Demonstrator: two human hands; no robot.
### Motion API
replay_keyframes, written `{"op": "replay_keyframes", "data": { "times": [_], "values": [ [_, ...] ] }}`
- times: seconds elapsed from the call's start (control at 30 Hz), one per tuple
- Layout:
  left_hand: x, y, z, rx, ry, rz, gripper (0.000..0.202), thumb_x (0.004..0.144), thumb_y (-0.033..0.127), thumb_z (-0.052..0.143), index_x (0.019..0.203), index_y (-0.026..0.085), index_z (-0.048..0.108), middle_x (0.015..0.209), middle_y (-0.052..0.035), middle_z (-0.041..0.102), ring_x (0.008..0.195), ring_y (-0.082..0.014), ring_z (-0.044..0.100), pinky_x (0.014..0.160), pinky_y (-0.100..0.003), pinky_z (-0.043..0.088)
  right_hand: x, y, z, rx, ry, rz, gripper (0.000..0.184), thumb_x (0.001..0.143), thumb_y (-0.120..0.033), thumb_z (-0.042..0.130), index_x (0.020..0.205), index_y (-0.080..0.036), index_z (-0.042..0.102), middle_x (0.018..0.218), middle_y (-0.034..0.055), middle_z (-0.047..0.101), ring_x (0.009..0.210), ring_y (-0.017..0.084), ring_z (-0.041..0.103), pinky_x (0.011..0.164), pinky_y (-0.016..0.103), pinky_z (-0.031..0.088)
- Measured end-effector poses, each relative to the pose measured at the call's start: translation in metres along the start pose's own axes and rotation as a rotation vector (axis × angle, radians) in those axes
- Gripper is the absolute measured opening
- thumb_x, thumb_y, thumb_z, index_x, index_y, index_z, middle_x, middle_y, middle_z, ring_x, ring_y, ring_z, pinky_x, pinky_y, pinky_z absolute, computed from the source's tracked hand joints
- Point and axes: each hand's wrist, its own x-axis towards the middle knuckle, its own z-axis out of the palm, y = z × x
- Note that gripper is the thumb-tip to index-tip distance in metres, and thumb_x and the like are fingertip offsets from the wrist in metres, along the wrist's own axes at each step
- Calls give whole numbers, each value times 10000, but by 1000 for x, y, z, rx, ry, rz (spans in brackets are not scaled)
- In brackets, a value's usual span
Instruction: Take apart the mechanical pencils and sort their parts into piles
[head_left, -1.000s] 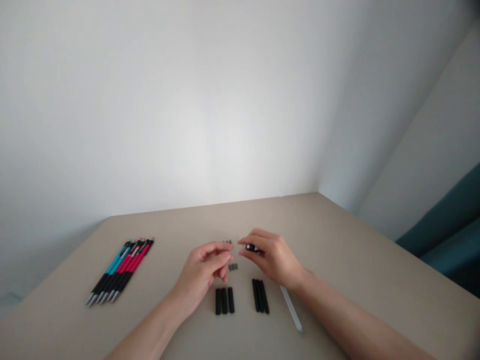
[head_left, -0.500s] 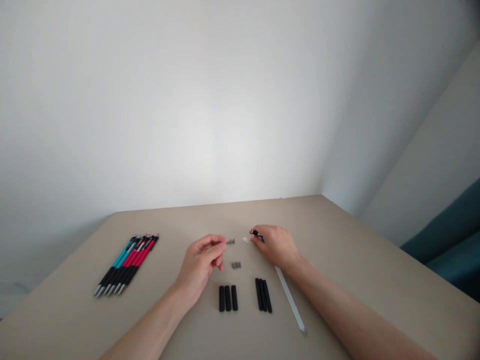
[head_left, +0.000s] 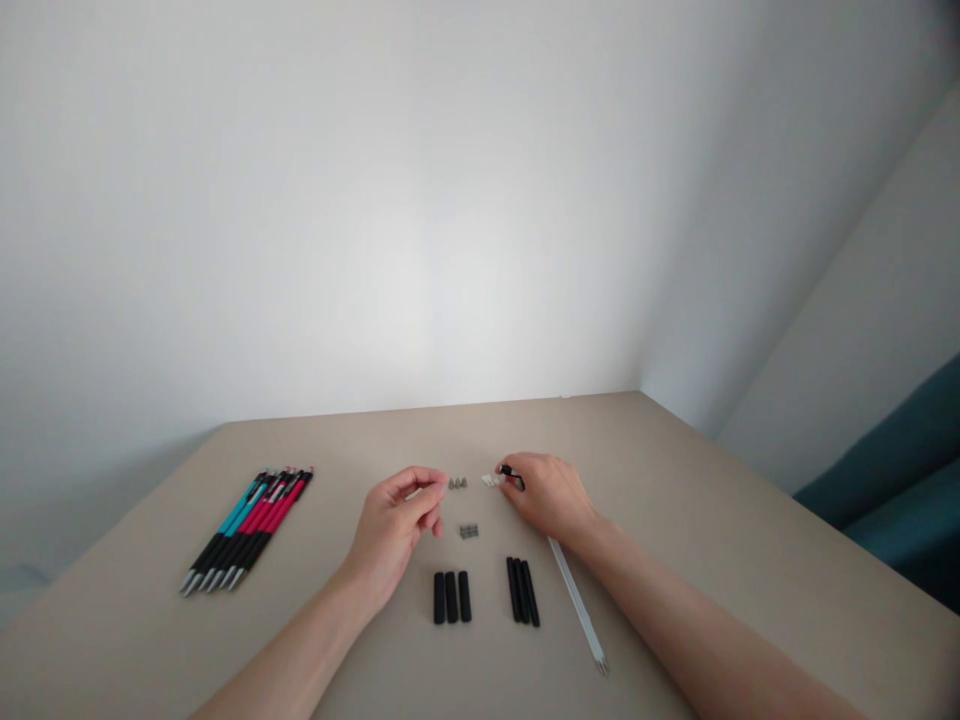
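Observation:
My left hand [head_left: 400, 528] has its thumb and index finger pinched together just left of the small metal cone tips [head_left: 457, 483]. Anything between those fingertips is too small to make out. My right hand [head_left: 551, 492] is closed around a pen part with a black clip [head_left: 511, 472]; most of it is hidden in the fingers. Small white pieces [head_left: 489, 481] lie on the table by its fingertips. White refills [head_left: 577, 605] with metal points extend towards me from under the right wrist. Small springs [head_left: 469, 531] lie between the hands.
Three thick black grips [head_left: 451, 598] and several thin black tubes [head_left: 523, 592] lie on the beige table [head_left: 337, 660] nearer to me. Assembled pens [head_left: 247, 530], blue and red with black grips, lie side by side at left. A wall [head_left: 420, 200] stands behind; a teal curtain [head_left: 892, 490] hangs at right.
The clipped part in my right hand has turned slightly, and its blue section no longer shows. More white pieces show by the right fingertips. My left hand keeps its pinch; the view has shifted a little.

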Motion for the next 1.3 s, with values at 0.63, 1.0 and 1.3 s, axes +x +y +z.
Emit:
{"op": "replay_keyframes", "data": {
  "times": [0.63, 1.0, 1.3],
  "values": [
    [1, 1, -1, -32, 7, -4, 111, 633, 191, 719, 703, 121, 666, 483, 45, 464, 453, -65, 391, 467, -235, 401, -4, -3, -3, 5, 4, 11, 214, 795, -168, 471, 810, -210, 681, 909, 37, 684, 823, 179, 621, 642, 246, 381],
    [1, 2, -2, -55, 9, 1, 81, 628, 171, 698, 674, 128, 648, 497, 39, 472, 449, -66, 386, 460, -239, 397, -4, -6, -4, 13, -32, -19, 256, 780, -132, 452, 846, -214, 685, 928, 37, 692, 859, 183, 629, 661, 242, 390],
    [1, 2, -3, -48, 11, -3, 73, 637, 175, 684, 677, 126, 649, 508, 38, 474, 450, -64, 387, 463, -232, 385, -5, -7, -5, 52, -31, -18, 287, 773, -107, 459, 872, -228, 701, 956, 29, 704, 909, 196, 629, 711, 244, 406]
  ]
}}
